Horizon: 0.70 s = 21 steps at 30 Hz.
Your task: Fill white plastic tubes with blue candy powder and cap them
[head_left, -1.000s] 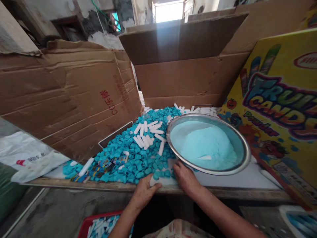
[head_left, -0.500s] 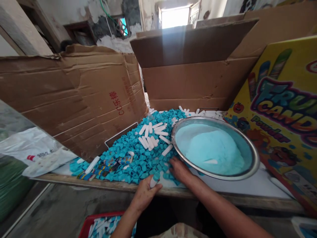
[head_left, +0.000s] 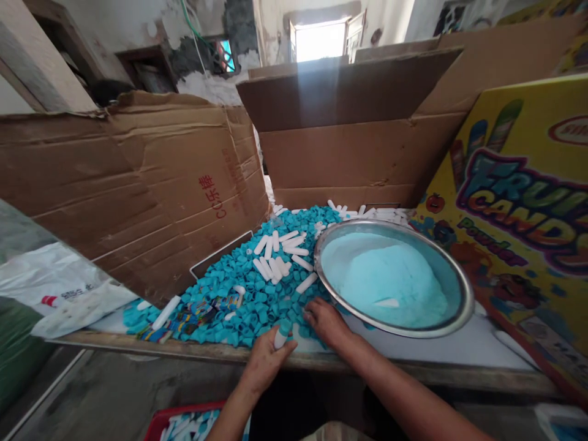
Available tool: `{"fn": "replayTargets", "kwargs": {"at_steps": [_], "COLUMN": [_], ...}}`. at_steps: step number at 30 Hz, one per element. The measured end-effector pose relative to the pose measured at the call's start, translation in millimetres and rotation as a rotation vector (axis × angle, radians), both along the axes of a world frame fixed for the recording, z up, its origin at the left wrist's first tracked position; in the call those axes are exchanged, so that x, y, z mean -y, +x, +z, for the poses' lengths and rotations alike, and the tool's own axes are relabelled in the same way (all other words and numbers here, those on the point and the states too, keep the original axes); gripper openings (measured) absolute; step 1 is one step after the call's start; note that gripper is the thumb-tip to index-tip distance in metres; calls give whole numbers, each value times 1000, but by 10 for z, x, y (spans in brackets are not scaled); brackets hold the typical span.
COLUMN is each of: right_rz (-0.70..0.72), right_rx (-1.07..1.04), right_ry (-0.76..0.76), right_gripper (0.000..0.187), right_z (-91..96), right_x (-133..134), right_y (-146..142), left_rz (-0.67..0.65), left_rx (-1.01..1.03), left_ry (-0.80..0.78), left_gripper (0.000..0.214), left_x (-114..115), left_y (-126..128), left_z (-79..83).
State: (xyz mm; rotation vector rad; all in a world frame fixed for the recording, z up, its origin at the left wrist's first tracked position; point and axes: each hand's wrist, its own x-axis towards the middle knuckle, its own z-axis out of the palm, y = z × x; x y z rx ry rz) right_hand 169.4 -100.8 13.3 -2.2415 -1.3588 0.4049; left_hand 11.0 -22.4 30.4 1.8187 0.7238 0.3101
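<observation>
My left hand (head_left: 265, 361) is closed around a small white plastic tube (head_left: 280, 340), held upright near the table's front edge. The tube's top end shows teal; whether that is a cap or powder I cannot tell. Just to the right, my right hand (head_left: 327, 321) rests low over the edge of a heap of teal caps (head_left: 257, 306), fingers bent together. What lies between those fingertips is too small to make out. Several white tubes (head_left: 275, 268) lie on top of the heap. Beside my right hand stands a wide steel bowl (head_left: 465, 306) of pale blue powder (head_left: 395, 275), with a white scoop-like piece (head_left: 386, 302) in it.
Cardboard panels (head_left: 184, 196) wall the table's left and back. At right stands a yellow printed candy box (head_left: 519, 184). Colourful wrappers (head_left: 197, 318) lie among the caps. Below the table edge is a red crate (head_left: 158, 422) holding tubes and caps. A white sack (head_left: 68, 282) hangs at left.
The view has shifted slightly, so everything sits a little further left and lower. My right fingers have drawn in slightly at the caps. My left hand still holds the tube.
</observation>
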Motion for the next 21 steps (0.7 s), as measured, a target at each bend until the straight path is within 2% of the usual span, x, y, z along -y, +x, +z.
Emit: {"fn": "replayTargets", "kwargs": {"at_steps": [6, 11, 15, 18, 21], "right_rz": [74, -3, -46, -42, -40], "right_rx": [41, 112, 141, 149, 145], "right_ry": [-92, -117, -108, -67, -33], "right_gripper": [11, 29, 35, 35, 26], "right_z": [32, 30, -20, -70, -111], "right_x": [-3, -194, -349, -304, -199], "right_y": [-35, 17, 46, 66, 95], "left_rz": [28, 47, 37, 65, 83], "left_rx": [7, -1, 1, -8, 0], "left_ry": [6, 7, -3, -7, -18], "left_gripper": [27, 31, 30, 30, 29], "left_x": [-34, -53, -62, -67, -56], "left_y": [-42, -33, -37, -43, -14], "left_z": [-32, -40, -53, -84, -101]}}
